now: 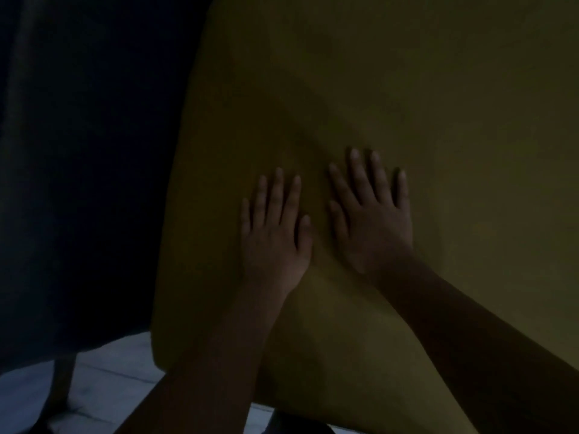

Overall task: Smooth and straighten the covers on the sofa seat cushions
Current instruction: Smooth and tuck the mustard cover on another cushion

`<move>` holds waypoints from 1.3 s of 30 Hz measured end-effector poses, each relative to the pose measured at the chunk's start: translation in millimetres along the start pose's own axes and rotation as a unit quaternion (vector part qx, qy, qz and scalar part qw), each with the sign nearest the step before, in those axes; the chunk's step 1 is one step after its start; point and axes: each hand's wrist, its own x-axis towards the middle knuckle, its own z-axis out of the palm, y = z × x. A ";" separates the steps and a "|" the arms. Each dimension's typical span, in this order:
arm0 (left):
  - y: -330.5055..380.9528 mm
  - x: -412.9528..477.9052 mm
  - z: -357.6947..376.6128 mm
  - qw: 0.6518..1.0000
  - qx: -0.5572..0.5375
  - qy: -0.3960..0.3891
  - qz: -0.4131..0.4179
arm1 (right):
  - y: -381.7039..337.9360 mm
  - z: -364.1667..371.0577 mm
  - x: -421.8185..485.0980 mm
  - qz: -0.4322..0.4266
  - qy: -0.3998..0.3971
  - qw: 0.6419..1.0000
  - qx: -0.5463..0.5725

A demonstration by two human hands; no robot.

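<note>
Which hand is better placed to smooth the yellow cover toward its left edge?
Probably the left hand: it lies flat on the cover, nearer that edge than the right hand.

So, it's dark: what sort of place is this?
Likely a home sitting room: a yellow cushion cover under the left hand and right hand, dark furniture beside it, pale tiled floor.

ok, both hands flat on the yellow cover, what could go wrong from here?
A fold runs between the left hand and right hand; pushing inward could deepen it.
The left hand sits near the left edge of the cover, so an outward sweep might drag slack over that edge.
The light is dim; faint wrinkles may go unnoticed.
</note>
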 end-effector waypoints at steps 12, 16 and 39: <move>71.2 1.3 -5.5 0.999 0.010 -0.003 0.045 | 55.1 -24.0 -29.6 0.002 0.037 0.995 0.090; 149.3 -4.3 -0.6 0.994 -0.030 0.039 0.102 | 115.8 -48.8 -54.5 0.062 0.098 0.990 0.076; 337.1 -0.7 49.8 0.974 0.004 -0.021 0.227 | 317.0 -45.5 -123.3 0.271 -0.001 0.961 0.051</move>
